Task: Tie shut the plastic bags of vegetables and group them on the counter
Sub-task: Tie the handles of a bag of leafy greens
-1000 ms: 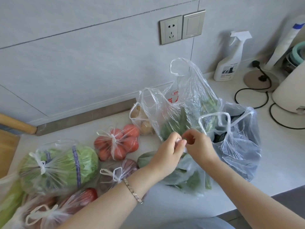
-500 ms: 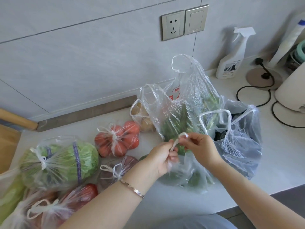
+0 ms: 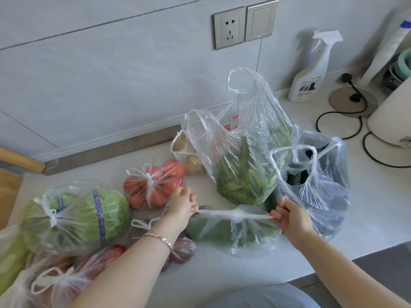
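A clear bag of green leaves (image 3: 233,232) lies on the white counter (image 3: 222,274) in front of me. My left hand (image 3: 181,207) grips its left handle and my right hand (image 3: 289,216) grips its right handle. The two handles are stretched apart, with a knot (image 3: 238,215) between them. Tied bags lie to the left: tomatoes (image 3: 153,185), a green cabbage (image 3: 75,215), a purple vegetable bag (image 3: 182,247) under my left wrist, and a red vegetable bag (image 3: 73,276). Behind stand untied bags: tall greens (image 3: 244,172), potatoes (image 3: 189,156) and a dark vegetable bag (image 3: 318,185).
A spray bottle (image 3: 311,70) stands at the back right by a wall. Black cables (image 3: 340,116) and a white appliance (image 3: 391,121) sit at the right. A wooden board (image 3: 9,190) lies at the far left. The counter's front edge runs near my body.
My hands were close together over the bag, working the handles. Now they have moved apart, left hand leftward and right hand rightward, pulling the handles taut around a knot.
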The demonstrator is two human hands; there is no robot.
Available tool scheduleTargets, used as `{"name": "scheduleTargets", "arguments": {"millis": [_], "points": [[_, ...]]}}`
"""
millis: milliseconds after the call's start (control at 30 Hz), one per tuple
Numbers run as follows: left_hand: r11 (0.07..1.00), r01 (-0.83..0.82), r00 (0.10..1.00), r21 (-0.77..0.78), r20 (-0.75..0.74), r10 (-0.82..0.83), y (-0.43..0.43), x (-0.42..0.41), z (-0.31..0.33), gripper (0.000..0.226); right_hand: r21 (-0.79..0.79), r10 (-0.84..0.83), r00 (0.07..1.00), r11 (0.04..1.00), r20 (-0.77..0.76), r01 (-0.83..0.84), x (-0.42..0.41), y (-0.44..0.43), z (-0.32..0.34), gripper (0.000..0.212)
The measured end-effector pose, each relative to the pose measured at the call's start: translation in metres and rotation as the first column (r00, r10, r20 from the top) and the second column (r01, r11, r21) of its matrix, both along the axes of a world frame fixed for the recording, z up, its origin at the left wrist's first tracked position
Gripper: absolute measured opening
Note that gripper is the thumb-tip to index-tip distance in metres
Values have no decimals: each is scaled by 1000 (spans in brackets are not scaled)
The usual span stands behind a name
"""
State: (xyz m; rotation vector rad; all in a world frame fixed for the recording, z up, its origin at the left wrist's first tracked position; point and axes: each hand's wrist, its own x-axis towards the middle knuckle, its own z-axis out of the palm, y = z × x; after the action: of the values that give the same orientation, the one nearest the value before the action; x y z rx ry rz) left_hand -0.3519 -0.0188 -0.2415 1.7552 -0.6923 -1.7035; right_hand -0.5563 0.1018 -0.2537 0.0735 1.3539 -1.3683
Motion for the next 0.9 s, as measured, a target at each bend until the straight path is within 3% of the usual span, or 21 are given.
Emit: {"name": "scheduleTargets", "arguments": {"millis": [67, 133, 200, 267, 333, 367, 467, 567, 633, 700, 733, 800, 900], "points": [[927, 354, 907, -120, 286, -310, 5, 1, 3, 19, 9, 8, 991, 1000, -134, -7, 1, -3, 4, 38], [686, 716, 642, -132, 512, -572, 14, -6, 16, 18, -37, 51, 971, 997, -233, -62, 4, -10, 11, 40], [449, 892, 409, -57, 525, -746, 23, -17, 32, 47, -117, 118, 964, 982, -240, -149, 11, -19, 25, 39], [235, 971, 165, 38, 605, -779, 30, -28, 37, 69, -205, 140, 968, 961, -208, -183, 21, -26, 39, 39], [35, 987, -97, 156, 755, -648, 34, -36, 32, 60, -296, 107, 981, 943, -164, -153, 29, -29, 44, 37], [-7, 982, -155, 186, 798, -582, 36, -39, 26, 50, -308, 112, 981, 938, -160, -157, 32, -28, 42, 35], [49, 985, -110, 164, 826, -553, 40, -40, 13, 22, -118, 327, 882, 916, -339, -385, 39, -12, 21, 31], [68, 991, -59, 111, 846, -530, 41, -36, 7, 18, 41, 460, 761, 866, -457, -498, 41, 14, -2, 67], [36, 995, -64, 95, 865, -498, 41, -33, 6, 19, 163, 552, 531, 776, -643, -609, 41, 30, -14, 68], [-1, 997, -72, 81, 874, -480, 38, -31, 6, 21, 283, 530, 247, 726, -811, -626, 39, 36, -31, 50], [-27, 997, -81, 78, 878, -472, 36, -29, 6, 22, 280, 491, 202, 737, -848, -615, 38, 36, -34, 38], [-81, 994, -100, 71, 893, -440, 32, -27, 9, 24, 179, 425, 286, 772, -858, -610, 41, 30, -30, 20], [-111, 991, -115, 80, 927, -358, 26, -23, 14, 34, 1, 327, 492, 833, -807, -553, 47, 18, -14, 32]]}}
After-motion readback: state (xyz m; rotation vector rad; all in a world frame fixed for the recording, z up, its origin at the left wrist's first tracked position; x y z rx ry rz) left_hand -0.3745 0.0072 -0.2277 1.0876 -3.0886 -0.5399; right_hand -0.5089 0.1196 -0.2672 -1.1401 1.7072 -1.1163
